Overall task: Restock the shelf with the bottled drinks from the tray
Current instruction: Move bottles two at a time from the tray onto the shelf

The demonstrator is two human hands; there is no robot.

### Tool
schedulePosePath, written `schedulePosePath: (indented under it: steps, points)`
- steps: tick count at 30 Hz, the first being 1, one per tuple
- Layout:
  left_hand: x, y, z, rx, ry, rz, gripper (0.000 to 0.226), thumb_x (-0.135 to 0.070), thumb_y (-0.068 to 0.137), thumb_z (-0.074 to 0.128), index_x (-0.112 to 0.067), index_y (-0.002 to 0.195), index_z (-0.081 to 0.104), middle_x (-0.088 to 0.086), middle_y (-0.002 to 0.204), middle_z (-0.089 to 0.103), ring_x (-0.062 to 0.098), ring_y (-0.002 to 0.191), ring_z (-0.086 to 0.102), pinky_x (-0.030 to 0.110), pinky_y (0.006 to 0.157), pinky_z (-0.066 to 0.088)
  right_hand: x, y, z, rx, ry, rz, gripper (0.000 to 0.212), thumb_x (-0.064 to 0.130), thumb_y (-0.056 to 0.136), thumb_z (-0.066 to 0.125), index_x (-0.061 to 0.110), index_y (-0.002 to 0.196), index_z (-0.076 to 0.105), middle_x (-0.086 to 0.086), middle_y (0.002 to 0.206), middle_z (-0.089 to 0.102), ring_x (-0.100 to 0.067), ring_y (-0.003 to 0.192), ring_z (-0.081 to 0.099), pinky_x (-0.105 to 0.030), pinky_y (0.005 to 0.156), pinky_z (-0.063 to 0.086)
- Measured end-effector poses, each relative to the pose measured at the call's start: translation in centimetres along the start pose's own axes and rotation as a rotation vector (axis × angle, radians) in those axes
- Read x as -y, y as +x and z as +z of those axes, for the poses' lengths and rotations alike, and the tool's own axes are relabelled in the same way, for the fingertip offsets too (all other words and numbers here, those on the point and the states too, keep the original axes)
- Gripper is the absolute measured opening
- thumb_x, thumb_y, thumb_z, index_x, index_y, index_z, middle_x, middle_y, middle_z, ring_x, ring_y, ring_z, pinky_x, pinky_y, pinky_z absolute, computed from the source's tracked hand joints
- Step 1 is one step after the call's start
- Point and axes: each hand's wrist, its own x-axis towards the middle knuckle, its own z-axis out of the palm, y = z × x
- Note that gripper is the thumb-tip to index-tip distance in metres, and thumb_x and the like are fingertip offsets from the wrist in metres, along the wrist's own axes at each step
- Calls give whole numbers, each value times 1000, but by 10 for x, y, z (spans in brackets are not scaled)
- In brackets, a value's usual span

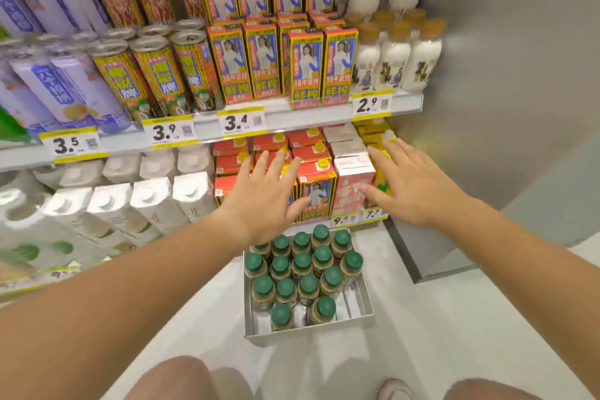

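Above the tray (363, 297) of bottles (302, 273), both hands (269, 201) spread empty.

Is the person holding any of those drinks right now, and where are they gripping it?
Nothing is held. The left hand and right hand are both open and spread above the tray of green-capped bottles.

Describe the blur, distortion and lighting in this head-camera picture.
Head view: wide-angle bending bows the shelf edge and leans the left cans; the left rim and fingertips of the right hand smear; even light, soft shadows; the green-capped bottles in the metal tray stay sharp.
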Motion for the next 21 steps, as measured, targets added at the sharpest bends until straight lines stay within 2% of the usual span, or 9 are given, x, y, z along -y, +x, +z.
schedulePosePath:
  steps: [7, 9, 11, 14, 17, 19, 21]
  points:
    - [-4, -37, 135, 218, -71, -24, 89, -71, 85, 1, -20, 157, 4, 9, 164, 19, 30, 149, 19, 50, 117, 22, 6, -29, 137, 197, 33, -4, 81, 66, 91, 30, 19, 155, 16, -7, 162, 20, -25, 149, 12, -40, 119, 13]
    - [-1, -49, 155, 173, -118, -29, 91, -73, 85, 10, -17, 157, 10, 9, 161, 27, 28, 147, 26, 48, 116, 27, 5, -38, 164, 236, 65, 3, 84, 69, 88, 29, 19, 154, 18, -6, 159, 26, -25, 147, 18, -40, 118, 18]
    - [4, -60, 169, 86, -257, -44, 88, -69, 86, 32, -13, 153, 23, 9, 153, 38, 28, 139, 38, 43, 111, 35, 2, -45, 184, 275, 128, 36, 87, 69, 85, 36, 18, 153, 19, -7, 156, 33, -26, 144, 26, -40, 115, 26]
    - [7, -82, 188, 45, -679, -245, 82, -52, 73, 60, -19, 143, 32, 2, 139, 45, 21, 126, 47, 34, 99, 41, 1, -52, 209, 318, 305, 174, 90, 61, 82, 57, 16, 151, 21, -12, 148, 44, -28, 136, 39, -40, 106, 37]
    - [3, -101, 213, 102, -1056, -523, 78, -43, 60, 72, -26, 127, 36, -5, 125, 42, 14, 115, 48, 26, 89, 38, 7, -53, 233, 351, 541, 281, 71, 44, 77, 70, 25, 136, 37, -7, 132, 58, -26, 116, 53, -38, 88, 45]
    - [-2, -107, 231, 90, -1126, -603, 75, -37, 56, 78, -27, 118, 37, -5, 119, 45, 13, 107, 50, 21, 80, 39, 12, -52, 247, 292, 717, 357, 58, 33, 75, 78, 28, 122, 46, 0, 118, 61, -21, 105, 55, -34, 81, 42]
    - [-9, -107, 246, 74, -1159, -632, 65, -27, 59, 86, -28, 109, 43, -9, 110, 51, 4, 97, 53, 10, 71, 39, 16, -49, 258, 208, 873, 450, 55, 26, 70, 85, 30, 113, 51, 6, 109, 62, -16, 99, 55, -31, 79, 39]
